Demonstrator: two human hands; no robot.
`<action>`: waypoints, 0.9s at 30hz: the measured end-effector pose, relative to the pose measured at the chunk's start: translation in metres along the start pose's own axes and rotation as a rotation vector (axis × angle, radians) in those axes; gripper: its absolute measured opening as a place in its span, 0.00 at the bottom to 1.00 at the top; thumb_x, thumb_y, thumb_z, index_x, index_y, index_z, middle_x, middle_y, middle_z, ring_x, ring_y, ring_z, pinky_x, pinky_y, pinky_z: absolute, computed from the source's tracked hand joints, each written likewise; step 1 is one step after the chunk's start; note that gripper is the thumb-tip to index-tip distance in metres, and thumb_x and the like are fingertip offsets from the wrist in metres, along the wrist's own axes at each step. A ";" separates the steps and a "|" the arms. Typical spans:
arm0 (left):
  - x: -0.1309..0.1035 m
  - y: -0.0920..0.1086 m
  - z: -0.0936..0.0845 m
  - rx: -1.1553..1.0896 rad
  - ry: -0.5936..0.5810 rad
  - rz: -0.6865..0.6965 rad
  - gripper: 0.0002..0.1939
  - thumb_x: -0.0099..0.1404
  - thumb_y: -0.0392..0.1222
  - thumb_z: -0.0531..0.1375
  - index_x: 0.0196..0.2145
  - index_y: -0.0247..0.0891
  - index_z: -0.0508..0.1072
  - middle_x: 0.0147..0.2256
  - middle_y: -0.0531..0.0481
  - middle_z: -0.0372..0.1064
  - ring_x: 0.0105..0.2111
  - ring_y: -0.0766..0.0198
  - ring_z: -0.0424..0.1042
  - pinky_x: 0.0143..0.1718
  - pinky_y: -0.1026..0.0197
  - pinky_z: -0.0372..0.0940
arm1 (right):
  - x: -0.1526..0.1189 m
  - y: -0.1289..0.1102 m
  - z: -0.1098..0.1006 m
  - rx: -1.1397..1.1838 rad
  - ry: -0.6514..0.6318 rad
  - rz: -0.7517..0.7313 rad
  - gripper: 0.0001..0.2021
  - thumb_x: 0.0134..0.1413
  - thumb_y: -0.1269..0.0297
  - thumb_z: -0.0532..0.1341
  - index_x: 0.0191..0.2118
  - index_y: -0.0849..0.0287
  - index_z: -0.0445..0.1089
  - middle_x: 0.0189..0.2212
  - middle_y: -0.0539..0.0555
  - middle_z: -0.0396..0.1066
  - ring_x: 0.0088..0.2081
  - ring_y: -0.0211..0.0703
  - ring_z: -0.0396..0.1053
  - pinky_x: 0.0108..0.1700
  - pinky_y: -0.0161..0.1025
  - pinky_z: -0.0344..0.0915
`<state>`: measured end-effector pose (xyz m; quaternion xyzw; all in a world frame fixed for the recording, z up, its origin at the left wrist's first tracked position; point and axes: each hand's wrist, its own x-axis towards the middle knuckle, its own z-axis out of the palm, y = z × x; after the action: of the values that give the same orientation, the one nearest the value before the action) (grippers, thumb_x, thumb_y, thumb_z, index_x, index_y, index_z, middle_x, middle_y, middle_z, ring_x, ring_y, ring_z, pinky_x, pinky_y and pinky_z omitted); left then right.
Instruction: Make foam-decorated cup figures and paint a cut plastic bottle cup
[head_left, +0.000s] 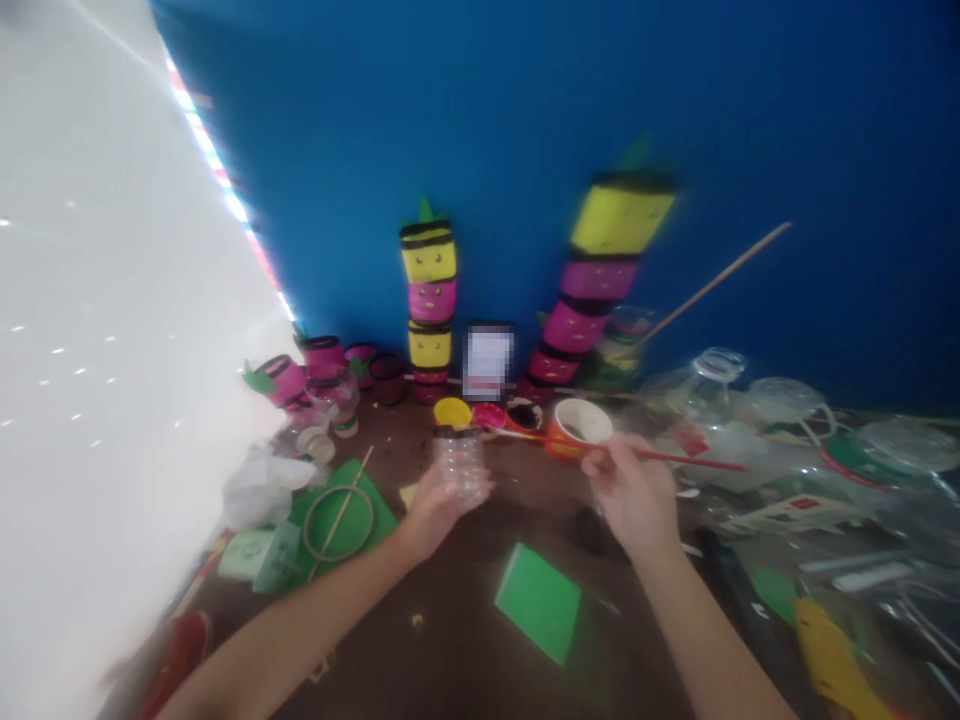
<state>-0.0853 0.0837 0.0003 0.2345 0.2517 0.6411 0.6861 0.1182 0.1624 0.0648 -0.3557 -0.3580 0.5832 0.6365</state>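
My left hand (442, 505) is closed around a small clear ribbed plastic cup (460, 468) with a dark rim, held above the dark tabletop. A thin red paintbrush (697, 461) is pinched in my right hand (634, 495), its tip pointing left toward the paint containers. Just beyond the hands stand a yellow paint pot (452, 412), a pink paint pot (489, 416) and one with dark paint (524, 413). A red and white cup (581, 422) sits close to my right hand. Motion blur softens the fingers.
Stacked yellow and magenta cups with faces form a left tower (430, 300) and a leaning right tower (585, 290) against the blue wall. Green foam (540, 603) lies in front. Clear plastic bottles (716, 385) crowd the right; a ring (338, 523) rests on green sheets at left.
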 end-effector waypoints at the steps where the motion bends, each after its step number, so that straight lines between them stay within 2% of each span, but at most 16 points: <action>1: 0.000 0.001 0.000 -0.012 -0.003 -0.029 0.26 0.45 0.46 0.68 0.42 0.36 0.69 0.38 0.45 0.73 0.39 0.55 0.73 0.47 0.50 0.62 | 0.000 -0.002 -0.001 -0.001 0.006 -0.012 0.18 0.32 0.60 0.72 0.21 0.57 0.61 0.15 0.43 0.64 0.18 0.31 0.62 0.19 0.29 0.60; 4: -0.002 0.002 0.000 -0.040 -0.024 -0.091 0.26 0.46 0.47 0.67 0.42 0.37 0.68 0.37 0.45 0.73 0.36 0.57 0.73 0.43 0.51 0.64 | 0.001 -0.008 -0.001 0.039 0.007 -0.045 0.15 0.34 0.61 0.72 0.21 0.57 0.63 0.15 0.43 0.63 0.19 0.32 0.63 0.19 0.29 0.60; 7: -0.003 0.001 -0.001 -0.038 -0.036 -0.085 0.24 0.49 0.47 0.66 0.43 0.38 0.67 0.37 0.46 0.72 0.33 0.59 0.73 0.40 0.53 0.64 | 0.001 -0.014 -0.003 0.062 -0.025 -0.059 0.13 0.35 0.62 0.71 0.21 0.57 0.65 0.17 0.45 0.65 0.20 0.31 0.63 0.20 0.30 0.61; 11: -0.003 0.001 -0.003 -0.055 -0.045 -0.106 0.22 0.51 0.45 0.64 0.43 0.36 0.67 0.37 0.45 0.72 0.35 0.57 0.73 0.41 0.53 0.63 | 0.002 -0.016 -0.008 0.038 -0.102 -0.049 0.11 0.35 0.62 0.71 0.21 0.56 0.68 0.20 0.48 0.69 0.22 0.33 0.65 0.22 0.31 0.65; 15: -0.002 0.002 -0.004 -0.109 -0.038 -0.119 0.20 0.53 0.46 0.61 0.42 0.35 0.68 0.37 0.44 0.73 0.36 0.55 0.73 0.44 0.52 0.61 | 0.001 -0.011 -0.009 -0.017 -0.163 -0.026 0.08 0.36 0.63 0.70 0.22 0.57 0.70 0.21 0.49 0.71 0.23 0.34 0.68 0.24 0.31 0.66; 27: -0.004 0.003 -0.004 -0.140 -0.066 -0.152 0.21 0.54 0.47 0.58 0.44 0.34 0.67 0.36 0.42 0.72 0.36 0.55 0.73 0.43 0.53 0.61 | 0.004 0.004 -0.011 -0.059 -0.173 -0.013 0.09 0.39 0.61 0.69 0.24 0.57 0.69 0.22 0.48 0.71 0.23 0.35 0.68 0.24 0.33 0.66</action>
<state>-0.0902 0.0798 -0.0004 0.1872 0.2007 0.5952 0.7552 0.1258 0.1663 0.0558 -0.3204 -0.4311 0.5967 0.5962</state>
